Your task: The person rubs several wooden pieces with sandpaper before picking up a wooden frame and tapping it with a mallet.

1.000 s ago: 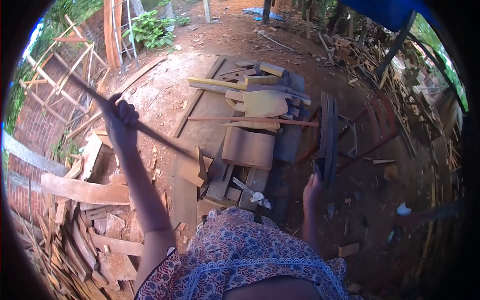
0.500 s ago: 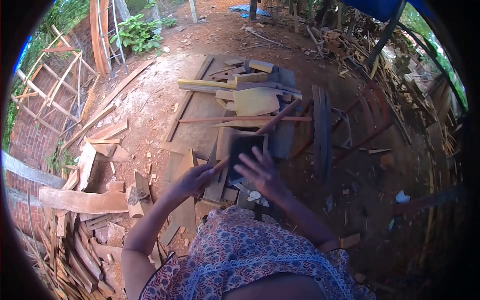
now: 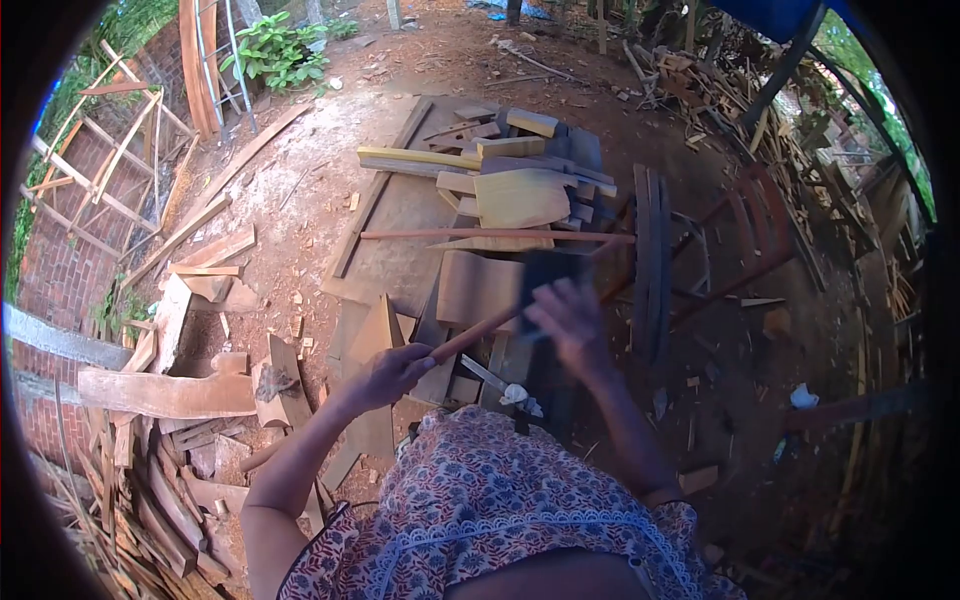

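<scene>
My left hand (image 3: pixel 392 372) grips the near end of a long reddish wooden stick (image 3: pixel 475 333) that slants up to the right over a pile of wood offcuts (image 3: pixel 510 190). My right hand (image 3: pixel 568 318) is blurred and holds a dark flat rectangular piece (image 3: pixel 548 280) up against the stick, above a brown curved board (image 3: pixel 478 290). The stick's far end is hidden behind the dark piece and my right hand.
Boards lie on red earth. A thin red rod (image 3: pixel 470 235) crosses the pile. Upright dark planks (image 3: pixel 652 260) and a red curved frame (image 3: pixel 755 230) stand at right. Scrap heaps at left (image 3: pixel 150 470), a brick wall (image 3: pixel 70 270), a ladder-like frame (image 3: pixel 215 60).
One second ago my left hand was raised high with the stick and my right hand held the upright planks. Both came down; the right hand with the dark piece has since shifted right.
</scene>
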The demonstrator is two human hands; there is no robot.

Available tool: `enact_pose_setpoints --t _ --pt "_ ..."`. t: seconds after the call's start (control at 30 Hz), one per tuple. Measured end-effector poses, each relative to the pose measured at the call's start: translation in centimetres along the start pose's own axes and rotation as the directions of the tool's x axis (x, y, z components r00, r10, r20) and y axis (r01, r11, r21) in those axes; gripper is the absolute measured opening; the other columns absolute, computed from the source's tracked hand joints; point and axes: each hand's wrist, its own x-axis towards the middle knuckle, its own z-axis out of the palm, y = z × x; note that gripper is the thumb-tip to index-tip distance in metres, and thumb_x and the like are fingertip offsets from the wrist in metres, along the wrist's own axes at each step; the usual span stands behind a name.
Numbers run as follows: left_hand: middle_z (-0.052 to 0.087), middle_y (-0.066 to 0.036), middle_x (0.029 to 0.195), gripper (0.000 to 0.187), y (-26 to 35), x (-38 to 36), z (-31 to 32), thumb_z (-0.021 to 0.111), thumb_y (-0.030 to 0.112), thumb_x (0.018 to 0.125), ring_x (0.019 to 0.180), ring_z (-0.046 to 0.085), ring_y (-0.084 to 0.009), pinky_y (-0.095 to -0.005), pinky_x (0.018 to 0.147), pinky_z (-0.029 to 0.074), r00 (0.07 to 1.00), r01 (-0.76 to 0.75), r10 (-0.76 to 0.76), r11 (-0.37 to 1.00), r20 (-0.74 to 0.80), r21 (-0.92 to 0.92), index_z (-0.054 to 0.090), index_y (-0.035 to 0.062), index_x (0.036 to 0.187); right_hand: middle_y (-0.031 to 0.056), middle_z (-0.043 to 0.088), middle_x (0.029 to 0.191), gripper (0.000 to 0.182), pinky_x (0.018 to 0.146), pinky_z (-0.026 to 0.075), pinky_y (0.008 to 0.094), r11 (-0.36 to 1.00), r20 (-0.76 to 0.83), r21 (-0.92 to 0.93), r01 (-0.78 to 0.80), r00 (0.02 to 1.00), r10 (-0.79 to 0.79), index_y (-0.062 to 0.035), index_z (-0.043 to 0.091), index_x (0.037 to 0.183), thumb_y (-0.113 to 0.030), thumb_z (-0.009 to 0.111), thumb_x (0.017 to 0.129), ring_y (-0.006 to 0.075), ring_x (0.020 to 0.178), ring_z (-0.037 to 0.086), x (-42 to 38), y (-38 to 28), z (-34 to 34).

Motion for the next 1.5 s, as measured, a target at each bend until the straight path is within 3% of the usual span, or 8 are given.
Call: enact_pose_setpoints --t 0.1,0.13,0.27,0.47,0.7,1.33,1.43,1.5 --pt "0.057 -0.008 0.065 0.027 -1.7 0.9 -0.6 0.053 0.029 0.091 0.054 0.058 -0.0201 -0.0338 0.054 0.047 0.992 -0.107 0.117 0.980 -0.047 0.168 0.059 0.0062 0.102 0.0139 0.062 0.099 0.029 0.084 0.044 0.0345 0.749 -0.064 0.070 -0.659 0.746 0.662 -0.0019 0.055 0.118 -0.008 0.041 0.094 0.0258 0.097 0.058 -8.6 9.8 0.8" --pt "0.057 -0.008 0.065 0.027 -2.0 1.5 -0.8 0.053 0.029 0.091 0.054 0.058 -0.0201 -0.0338 0.054 0.047 0.992 -0.108 0.118 0.980 -0.050 0.166 0.059 0.0062 0.102 0.0155 0.061 0.108 0.033 0.089 0.044 0.0346 0.353 0.040 0.212 -0.911 0.369 0.929 0.0004 0.052 0.122 -0.013 0.041 0.094 0.0256 0.102 0.058 -13.2 13.0 0.5" --pt "0.064 -0.013 0.081 0.024 -3.7 7.1 -2.2 0.055 0.026 0.088 0.070 0.063 -0.0292 -0.0383 0.065 0.049 0.934 -0.309 0.354 0.868 -0.047 0.388 0.060 0.0073 0.101 0.0227 0.054 0.120 0.037 0.093 0.041 0.0378 0.275 -0.269 -0.058 -0.960 0.280 0.922 0.0025 0.047 0.125 -0.019 0.040 0.096 0.0330 0.110 0.053 -27.6 13.5 -1.3" --pt "0.062 -0.013 0.090 0.022 -3.7 25.1 -4.9 0.056 0.027 0.087 0.087 0.060 -0.0325 -0.0404 0.074 0.048 0.809 -0.524 0.587 0.700 0.027 0.485 0.062 0.0080 0.094 0.0280 0.055 0.111 0.043 0.087 0.042 0.0405 -0.040 -0.156 -0.103 -0.994 -0.024 0.987 0.0086 0.050 0.117 -0.029 0.042 0.097 0.0387 0.103 0.053 -34.3 1.2 -1.3" --pt "0.060 -0.009 0.100 0.019 -8.4 42.5 -3.7 0.063 0.034 0.078 0.097 0.057 -0.0298 -0.0465 0.079 0.046 0.863 -0.349 0.498 0.713 -0.088 0.608 0.067 0.0204 0.091 0.0276 0.055 0.112 0.041 0.088 0.042 0.0406 -0.113 -0.189 -0.287 -0.951 -0.059 0.980 0.0059 0.050 0.119 -0.027 0.042 0.097 0.0385 0.104 0.053 -37.0 -3.8 -2.5" --pt "0.051 -0.011 0.106 0.039 -10.8 41.4 -0.9 0.067 0.026 0.073 0.102 0.049 -0.0300 -0.0466 0.087 0.037 0.791 -0.154 0.517 0.686 -0.327 0.711 0.055 0.0177 0.109 0.0245 0.057 0.107 0.038 0.083 0.040 0.0418 -0.239 0.004 -0.214 -0.947 -0.245 0.969 0.0000 0.049 0.124 -0.024 0.045 0.094 0.0382 0.098 0.054 -32.3 -12.6 -6.3" --pt "0.051 -0.012 0.106 0.041 -10.2 40.1 -0.8 0.067 0.026 0.072 0.102 0.049 -0.0302 -0.0463 0.088 0.036 0.772 -0.040 0.448 0.742 -0.450 0.669 0.055 0.0173 0.110 0.0247 0.058 0.102 0.037 0.079 0.041 0.0421 -0.184 0.028 -0.218 -0.959 -0.194 0.981 0.0015 0.049 0.122 -0.023 0.045 0.094 0.0383 0.093 0.055 -33.6 -12.0 -5.2" --pt "0.051 -0.014 0.107 0.043 -9.8 39.1 -0.4 0.067 0.026 0.073 0.101 0.049 -0.0317 -0.0452 0.088 0.037 0.700 -0.012 0.413 0.823 -0.582 0.569 0.054 0.0157 0.112 0.0240 0.057 0.087 0.027 0.076 0.040 0.0434 0.288 -0.076 -0.447 -0.847 0.357 0.931 0.0027 0.054 0.103 -0.021 0.044 0.094 0.0399 0.083 0.054 -36.7 -12.1 -4.1"
